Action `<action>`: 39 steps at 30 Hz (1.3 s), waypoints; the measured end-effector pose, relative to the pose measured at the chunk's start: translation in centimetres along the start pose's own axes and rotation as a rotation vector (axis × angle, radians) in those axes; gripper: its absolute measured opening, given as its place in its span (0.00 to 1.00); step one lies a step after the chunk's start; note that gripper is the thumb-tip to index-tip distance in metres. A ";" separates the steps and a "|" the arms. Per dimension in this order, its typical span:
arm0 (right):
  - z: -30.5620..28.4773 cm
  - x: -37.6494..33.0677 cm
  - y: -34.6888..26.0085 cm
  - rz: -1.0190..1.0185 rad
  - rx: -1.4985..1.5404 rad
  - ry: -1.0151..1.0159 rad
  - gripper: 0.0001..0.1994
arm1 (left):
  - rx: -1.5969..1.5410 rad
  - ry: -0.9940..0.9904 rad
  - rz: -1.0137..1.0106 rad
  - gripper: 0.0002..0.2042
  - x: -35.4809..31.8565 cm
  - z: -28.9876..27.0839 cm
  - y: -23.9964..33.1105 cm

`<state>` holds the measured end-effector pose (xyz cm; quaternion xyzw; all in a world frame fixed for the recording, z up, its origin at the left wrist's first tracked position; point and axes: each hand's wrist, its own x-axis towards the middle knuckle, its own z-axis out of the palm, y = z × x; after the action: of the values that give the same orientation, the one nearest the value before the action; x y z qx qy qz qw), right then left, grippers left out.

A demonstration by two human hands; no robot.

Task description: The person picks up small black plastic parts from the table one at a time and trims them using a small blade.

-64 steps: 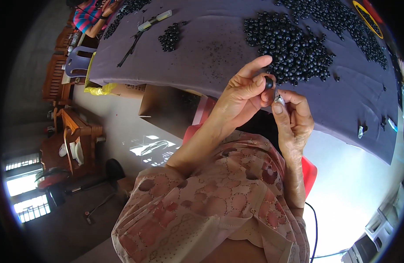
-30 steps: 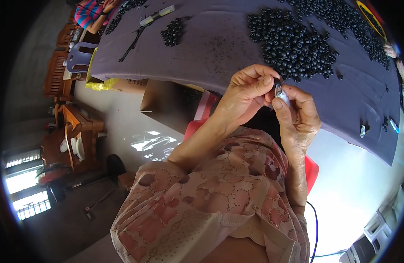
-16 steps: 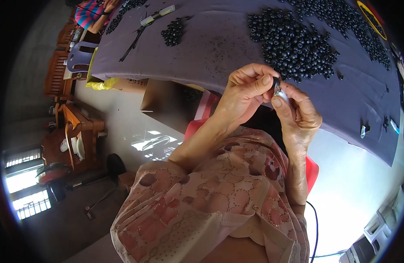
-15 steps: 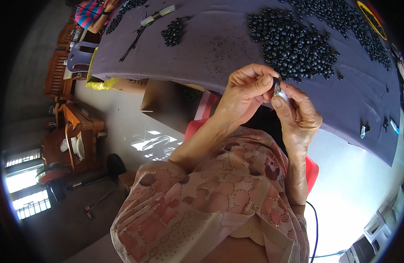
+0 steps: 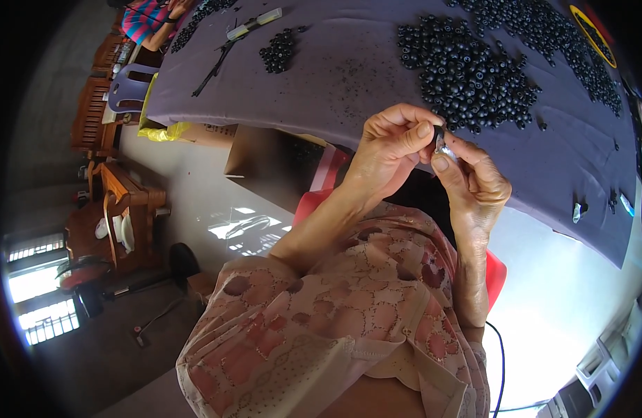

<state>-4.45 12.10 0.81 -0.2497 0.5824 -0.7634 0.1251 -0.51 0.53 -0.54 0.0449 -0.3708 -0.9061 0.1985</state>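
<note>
Black and rounded, the small piece (image 5: 439,130) sits pinched in the left hand (image 5: 396,146) over the cloth's near edge, probably light, hard and slick, best held by its sides. Fingers partly hide it. The right hand (image 5: 472,181) grips a silvery-wrapped tool (image 5: 443,148) just beside it. Beyond lie a large dark pile (image 5: 474,76) and smaller heap (image 5: 277,52) on purple cloth (image 5: 321,49).
</note>
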 end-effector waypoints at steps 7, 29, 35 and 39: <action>0.3 0.0 0.2 -0.012 0.044 0.018 0.11 | -0.023 -0.022 0.008 0.05 0.1 -0.4 -0.2; 0.1 2.4 0.3 0.299 0.187 -0.008 0.08 | -0.177 -0.080 -0.070 0.06 0.4 -0.5 -0.6; 0.1 2.3 0.7 0.344 0.248 -0.028 0.07 | -0.152 -0.040 -0.077 0.05 0.5 -0.8 -0.7; 0.3 2.2 0.9 0.331 0.255 -0.007 0.08 | -0.213 -0.043 -0.109 0.05 0.6 -1.1 -0.7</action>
<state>-6.23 10.52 0.54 -0.1355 0.5137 -0.7991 0.2814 -1.00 0.05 -1.83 0.0242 -0.2734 -0.9507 0.1446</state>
